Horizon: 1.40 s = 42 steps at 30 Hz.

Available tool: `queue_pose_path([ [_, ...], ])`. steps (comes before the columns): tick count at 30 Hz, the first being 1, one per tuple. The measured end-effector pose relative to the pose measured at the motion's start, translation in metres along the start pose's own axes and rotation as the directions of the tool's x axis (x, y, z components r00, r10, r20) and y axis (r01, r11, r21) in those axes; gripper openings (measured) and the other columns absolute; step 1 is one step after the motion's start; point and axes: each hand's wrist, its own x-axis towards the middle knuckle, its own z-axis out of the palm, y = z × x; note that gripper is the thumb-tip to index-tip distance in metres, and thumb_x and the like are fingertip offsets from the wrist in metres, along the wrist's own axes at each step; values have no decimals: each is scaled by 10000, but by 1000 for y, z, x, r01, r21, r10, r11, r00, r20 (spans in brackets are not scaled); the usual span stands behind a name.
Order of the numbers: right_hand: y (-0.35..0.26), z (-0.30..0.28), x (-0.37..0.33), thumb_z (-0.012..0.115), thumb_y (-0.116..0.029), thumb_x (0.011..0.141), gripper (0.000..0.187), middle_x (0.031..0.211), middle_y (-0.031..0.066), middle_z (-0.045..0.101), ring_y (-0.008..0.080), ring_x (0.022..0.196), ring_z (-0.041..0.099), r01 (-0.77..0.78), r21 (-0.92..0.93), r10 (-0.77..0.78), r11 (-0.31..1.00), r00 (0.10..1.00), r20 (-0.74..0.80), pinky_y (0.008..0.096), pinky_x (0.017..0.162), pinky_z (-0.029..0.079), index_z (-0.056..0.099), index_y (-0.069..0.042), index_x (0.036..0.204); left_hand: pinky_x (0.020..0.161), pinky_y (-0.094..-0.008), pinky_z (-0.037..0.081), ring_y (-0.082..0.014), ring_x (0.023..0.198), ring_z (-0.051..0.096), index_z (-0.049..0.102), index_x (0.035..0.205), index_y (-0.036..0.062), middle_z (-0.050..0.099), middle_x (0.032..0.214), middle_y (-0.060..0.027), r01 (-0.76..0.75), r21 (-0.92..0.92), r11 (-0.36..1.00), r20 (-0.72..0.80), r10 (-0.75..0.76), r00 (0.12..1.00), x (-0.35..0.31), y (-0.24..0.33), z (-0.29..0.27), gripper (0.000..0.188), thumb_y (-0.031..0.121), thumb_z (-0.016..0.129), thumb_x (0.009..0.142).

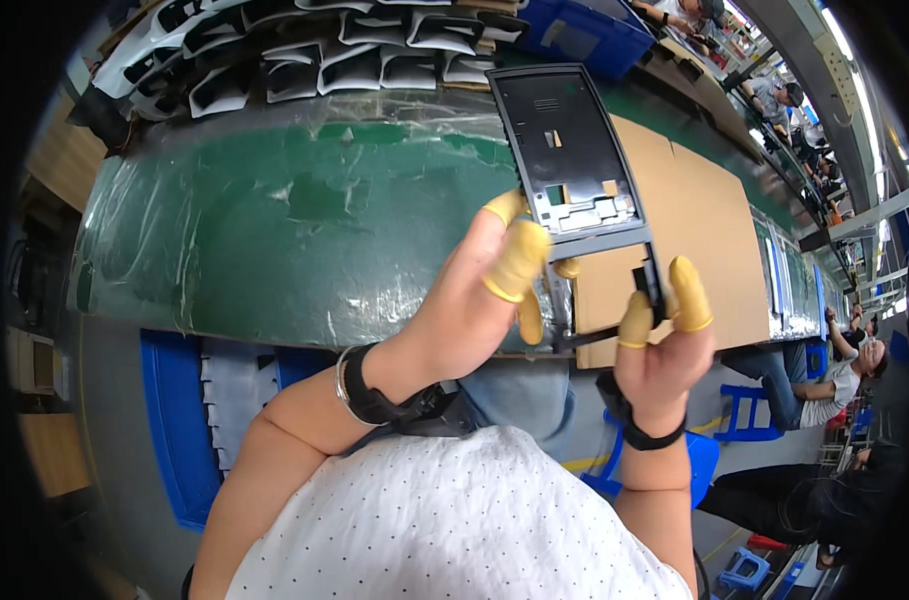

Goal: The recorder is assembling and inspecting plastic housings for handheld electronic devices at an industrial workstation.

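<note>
Nearest the camera: the wearer's shirt, white with small dark dots. Just beyond it, both hands are raised at the near edge of the bench.

Frame: held in the air, tilted, above the bench edge and partly over the card. Any lettering on it is too small to read. Dark grey, long, rectangular; the upper part carries a black panel with fine slots, a small cut-out near the middle and more cut-outs low down, beside pale, shiny shapes. The lower part is a bare outline of thin bars, card showing through.

Left hand: clamped on the frame's left side, a covered fingertip visible beneath the panel's lower bar. Right hand: thumb and finger pinched on the lower right corner. Both wear yellow finger cots. A black band circles the right wrist.

Bench: green top under creased, glossy film; brown card flat on its right part.

Containers: blue bin at the far edge, contents unclear. Blue crate below, left, with pale pieces in a row.

Far side: stacked dark parts in white wrap. Right: a seated co-worker near a blue stool.
</note>
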Motion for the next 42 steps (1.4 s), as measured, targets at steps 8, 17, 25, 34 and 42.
queue_pose_path([
  [8,-13,18,-37,701,-127,831,587,987,164,628,242,753,623,-414,378,402,828,908,116,301,692,489,426,53,1317,970,-345,427,-173,1160,494,135,1450,-39,442,1331,-136,-347,204,915,-153,380,912,1,-30,3,615,160,479,981],
  [17,-13,22,-4,320,-544,989,690,1106,118,626,175,966,577,-730,521,552,443,680,483,305,869,433,534,62,1242,1018,-350,391,-199,1245,450,109,1447,-46,397,1386,-194,-264,154,952,-51,274,960,-12,-15,-19,601,90,459,977],
  [25,-20,37,3,460,-268,1012,386,1001,68,654,110,925,584,-710,639,567,296,669,481,239,845,435,593,65,1156,982,-326,403,-168,1171,488,128,1445,-62,452,1332,-129,-274,191,942,-75,293,953,-17,-16,-26,649,200,489,974],
  [34,-18,49,13,544,-145,966,263,962,51,653,94,894,580,-750,617,587,239,618,523,230,810,448,606,55,1125,977,-317,406,-155,1163,488,136,1451,-43,460,1323,-118,-262,217,941,-92,286,954,-8,-15,-36,645,212,491,976],
  [42,-14,48,-13,693,-118,822,265,891,103,652,179,840,611,-791,496,609,358,601,518,301,789,473,643,11,1048,1081,-364,317,-283,1349,357,45,1456,-65,296,1467,-225,-168,250,954,-11,176,984,-20,-12,-34,723,171,522,966],
])
